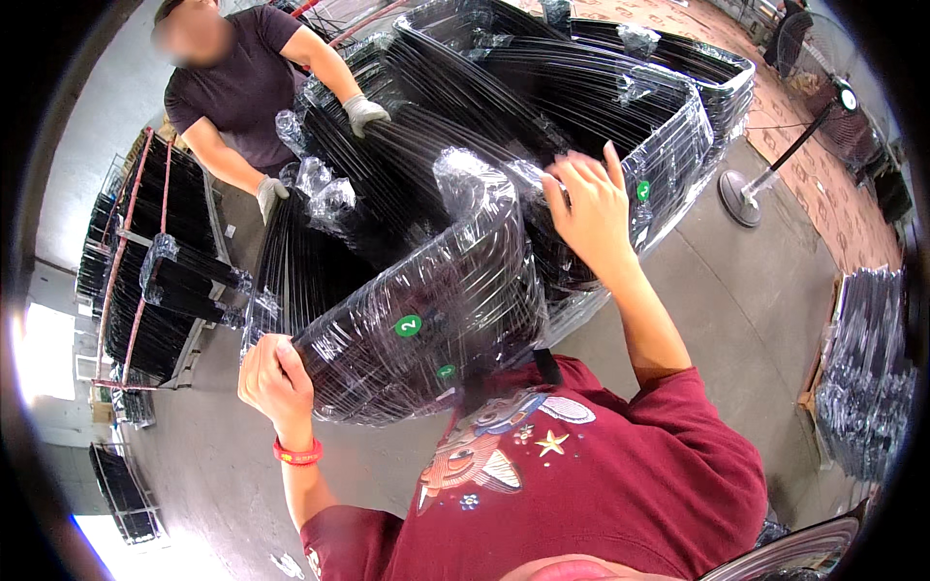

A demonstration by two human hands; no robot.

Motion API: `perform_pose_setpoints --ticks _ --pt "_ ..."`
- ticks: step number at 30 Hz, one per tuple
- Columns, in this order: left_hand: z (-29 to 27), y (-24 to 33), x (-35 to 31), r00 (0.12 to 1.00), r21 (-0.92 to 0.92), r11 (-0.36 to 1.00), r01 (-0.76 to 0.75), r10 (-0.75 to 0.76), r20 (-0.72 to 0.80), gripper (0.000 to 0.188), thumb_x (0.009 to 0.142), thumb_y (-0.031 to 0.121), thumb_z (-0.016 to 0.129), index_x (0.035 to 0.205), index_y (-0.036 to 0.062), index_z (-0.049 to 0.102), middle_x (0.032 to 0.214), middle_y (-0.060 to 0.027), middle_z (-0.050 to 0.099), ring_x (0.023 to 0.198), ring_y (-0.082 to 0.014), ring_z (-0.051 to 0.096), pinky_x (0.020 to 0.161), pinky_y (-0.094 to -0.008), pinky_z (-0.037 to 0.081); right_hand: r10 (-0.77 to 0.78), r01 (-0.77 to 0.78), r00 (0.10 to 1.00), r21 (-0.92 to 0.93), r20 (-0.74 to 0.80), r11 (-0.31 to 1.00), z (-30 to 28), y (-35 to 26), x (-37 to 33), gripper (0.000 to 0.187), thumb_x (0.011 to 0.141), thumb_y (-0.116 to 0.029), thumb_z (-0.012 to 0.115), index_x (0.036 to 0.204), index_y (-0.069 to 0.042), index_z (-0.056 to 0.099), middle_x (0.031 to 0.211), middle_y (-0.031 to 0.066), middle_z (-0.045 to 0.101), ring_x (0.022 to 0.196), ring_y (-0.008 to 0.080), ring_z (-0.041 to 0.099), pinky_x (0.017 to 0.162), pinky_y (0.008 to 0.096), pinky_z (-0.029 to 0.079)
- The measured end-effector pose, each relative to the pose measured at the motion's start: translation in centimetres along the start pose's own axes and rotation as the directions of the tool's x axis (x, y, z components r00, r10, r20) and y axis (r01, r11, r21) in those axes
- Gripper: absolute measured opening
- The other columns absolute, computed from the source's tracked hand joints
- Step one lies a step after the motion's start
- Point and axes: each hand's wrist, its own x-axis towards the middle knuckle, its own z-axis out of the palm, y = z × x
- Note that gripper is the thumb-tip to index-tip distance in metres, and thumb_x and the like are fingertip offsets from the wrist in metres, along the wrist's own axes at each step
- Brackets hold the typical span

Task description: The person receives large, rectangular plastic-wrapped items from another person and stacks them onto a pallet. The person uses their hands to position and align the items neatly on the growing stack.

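Observation:
In front of me is a bundle of black, round-cornered frames [426, 305], wrapped in clear plastic film and marked with green round stickers [408, 325]. My left hand [276, 380], with a red wristband, is closed round the bundle's near left corner. Farther off to the right, my right hand [589, 208] bends its fingers over the bundle's film-wrapped upper right edge; one finger sticks up, and the fingertips are partly hidden. Across from me a co-worker in a dark shirt [237, 92] has gloved hands on the frames, one glove [365, 114] on top and the other [271, 197] at the left side.
More wrapped bundles [668, 145] lie behind and right of mine. A pedestal fan [744, 198] stands at the right on the concrete floor [736, 281]. Racks with red posts [121, 257] hold black frames at the left. Another wrapped stack [867, 378] sits at the far right.

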Motion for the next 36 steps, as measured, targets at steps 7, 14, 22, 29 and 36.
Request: perform_pose_setpoints --ticks 7,14,22,29,36 --pt "0.7 0.2 0.4 0.998 -0.092 0.996 0.008 -0.013 -0.054 0.024 0.084 0.015 0.042 0.067 0.0044 0.055 0.064 -0.0082 0.055 0.058 -0.0276 0.052 0.055 -0.0356 0.04 -0.052 0.051 0.996 -0.017 -0.067 0.999 2.0 2.1 -1.5 0.026 0.074 -0.014 0.059 0.054 -0.009 0.044 0.051 0.0019 0.044 0.051 0.02 0.046 0.06 0.0326 0.039" --pt "-0.1 0.2 -0.3 0.996 -0.003 1.0 0.002 -0.002 -0.086 0.019 0.082 0.012 0.044 0.073 0.0059 0.06 0.071 -0.0061 0.058 0.067 -0.0251 0.055 0.062 -0.0345 0.042 -0.086 0.087 0.994 0.006 -0.064 0.996 2.0 1.2 -1.1 0.023 0.076 -0.015 0.058 0.057 -0.009 0.047 0.054 0.0035 0.048 0.054 0.0217 0.048 0.063 0.0341 0.04" --pt "0.1 -1.7 -5.5 0.847 -0.641 0.733 0.228 -0.475 -0.241 0.041 0.094 0.031 0.032 0.113 0.0011 0.053 0.123 -0.0114 0.05 0.119 -0.0222 0.042 0.102 -0.0344 0.024 -0.049 0.046 0.999 0.244 0.006 0.969 0.6 1.3 -1.9 0.023 0.087 -0.017 0.047 0.08 -0.003 0.064 0.083 0.0054 0.064 0.081 0.0196 0.059 0.084 0.0339 0.04" --pt "6.2 0.6 -11.4 0.292 -0.738 0.098 0.667 -0.947 0.138 0.054 0.095 0.04 0.026 0.125 -0.0015 0.043 0.119 -0.0124 0.051 0.109 -0.0176 0.045 0.093 -0.0296 0.033 0.021 0.06 0.992 0.616 -0.123 0.786 3.1 -8.1 -5.1 0.063 0.09 -0.033 0.043 0.134 0.007 0.022 0.14 0.0245 0.021 0.131 0.0362 0.018 0.106 0.0455 0.009" --pt "6.5 1.9 -11.2 0.375 -0.823 0.243 0.514 -0.926 -0.039 0.046 0.095 0.031 0.032 0.122 -0.0041 0.045 0.111 -0.0105 0.056 0.101 -0.0158 0.051 0.088 -0.0272 0.038 0.061 0.003 0.995 0.661 -0.074 0.75 3.9 -7.4 -5.9 0.077 0.083 -0.041 0.053 0.135 0.005 0.02 0.14 0.0285 0.014 0.13 0.0413 0.015 0.103 0.0524 0.011"
